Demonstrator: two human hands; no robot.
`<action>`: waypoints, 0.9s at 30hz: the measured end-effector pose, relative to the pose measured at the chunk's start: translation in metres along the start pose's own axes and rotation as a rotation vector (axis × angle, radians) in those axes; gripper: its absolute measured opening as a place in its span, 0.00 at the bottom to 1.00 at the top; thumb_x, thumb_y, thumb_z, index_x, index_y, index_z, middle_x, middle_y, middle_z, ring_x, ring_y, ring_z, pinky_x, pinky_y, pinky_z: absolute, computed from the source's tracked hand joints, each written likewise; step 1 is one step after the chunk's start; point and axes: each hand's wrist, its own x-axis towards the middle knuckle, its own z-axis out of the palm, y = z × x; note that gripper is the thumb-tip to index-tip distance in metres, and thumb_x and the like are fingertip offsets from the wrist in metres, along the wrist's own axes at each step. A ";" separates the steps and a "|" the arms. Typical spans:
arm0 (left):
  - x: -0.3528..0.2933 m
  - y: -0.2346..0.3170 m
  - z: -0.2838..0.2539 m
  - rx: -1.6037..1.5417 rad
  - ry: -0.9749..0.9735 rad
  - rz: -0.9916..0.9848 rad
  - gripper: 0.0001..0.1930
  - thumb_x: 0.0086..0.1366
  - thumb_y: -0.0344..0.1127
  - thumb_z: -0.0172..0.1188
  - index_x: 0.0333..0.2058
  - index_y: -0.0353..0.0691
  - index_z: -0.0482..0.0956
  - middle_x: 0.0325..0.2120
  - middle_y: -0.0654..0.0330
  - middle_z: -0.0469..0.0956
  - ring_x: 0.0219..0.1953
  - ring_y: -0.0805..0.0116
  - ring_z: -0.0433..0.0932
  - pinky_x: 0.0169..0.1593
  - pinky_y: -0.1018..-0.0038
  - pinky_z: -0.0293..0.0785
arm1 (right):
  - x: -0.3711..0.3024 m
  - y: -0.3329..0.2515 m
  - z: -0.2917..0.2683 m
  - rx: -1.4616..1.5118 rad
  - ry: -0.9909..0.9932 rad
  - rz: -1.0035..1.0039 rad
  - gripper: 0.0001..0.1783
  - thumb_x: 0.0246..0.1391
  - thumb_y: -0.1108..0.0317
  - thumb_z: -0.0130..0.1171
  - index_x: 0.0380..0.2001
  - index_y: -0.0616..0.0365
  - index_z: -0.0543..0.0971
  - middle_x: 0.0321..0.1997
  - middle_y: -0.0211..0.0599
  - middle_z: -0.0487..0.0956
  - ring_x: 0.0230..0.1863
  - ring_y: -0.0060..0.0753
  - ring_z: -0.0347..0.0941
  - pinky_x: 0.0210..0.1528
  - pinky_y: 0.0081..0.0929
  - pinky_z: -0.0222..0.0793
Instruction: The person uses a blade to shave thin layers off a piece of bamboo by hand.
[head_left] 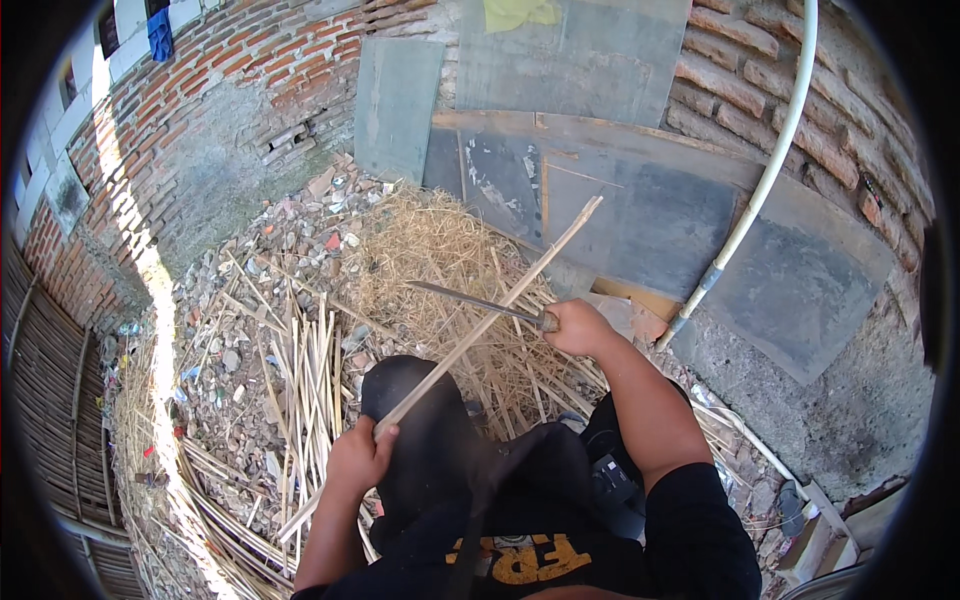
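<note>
My left hand [358, 458] is closed round a long pale bamboo strip [455, 352] near its lower part, over my left knee. The strip slants up and away to the right, its far end looking split or frayed. In my right hand [580, 328] is the handle of a long knife [470, 301], its narrow blade pointing left. The blade crosses the strip beyond its middle and seems to meet it. Curly bamboo shavings [425, 240] lie heaped on the ground beyond my knees. Left of my left knee is a bundle of cut bamboo strips [312, 385].
Rubble [225, 345] covers the ground to the left. A brick wall [220, 110] rises at the far left, with grey panels [640, 215] leaning ahead. A pale pipe [765, 190] slants down on the right. A woven bamboo fence [50, 390] stands at the left edge.
</note>
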 end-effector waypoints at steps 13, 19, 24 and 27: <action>0.000 -0.002 0.000 0.010 0.001 0.024 0.24 0.69 0.55 0.55 0.32 0.33 0.72 0.23 0.38 0.78 0.30 0.33 0.79 0.36 0.47 0.73 | 0.004 -0.002 0.009 0.001 -0.001 -0.072 0.15 0.44 0.62 0.67 0.37 0.54 0.84 0.30 0.51 0.81 0.35 0.56 0.79 0.41 0.45 0.74; 0.001 -0.002 0.001 0.022 0.007 0.017 0.25 0.69 0.55 0.55 0.32 0.34 0.72 0.23 0.37 0.78 0.30 0.33 0.79 0.36 0.46 0.73 | 0.005 0.005 0.006 0.005 -0.018 -0.049 0.16 0.44 0.59 0.68 0.37 0.52 0.83 0.34 0.48 0.83 0.39 0.55 0.79 0.44 0.46 0.75; 0.000 -0.004 0.002 0.035 0.012 0.016 0.24 0.69 0.55 0.55 0.32 0.34 0.72 0.23 0.37 0.79 0.30 0.33 0.79 0.35 0.46 0.74 | 0.003 0.004 -0.003 0.084 -0.027 0.004 0.15 0.45 0.59 0.68 0.33 0.57 0.82 0.32 0.51 0.82 0.38 0.56 0.79 0.42 0.45 0.74; 0.001 -0.003 0.002 0.027 0.011 0.030 0.24 0.69 0.55 0.55 0.32 0.34 0.72 0.23 0.37 0.78 0.30 0.33 0.79 0.35 0.46 0.73 | 0.003 0.007 0.001 0.073 -0.024 0.004 0.15 0.45 0.59 0.68 0.34 0.57 0.82 0.33 0.51 0.82 0.38 0.56 0.79 0.42 0.45 0.74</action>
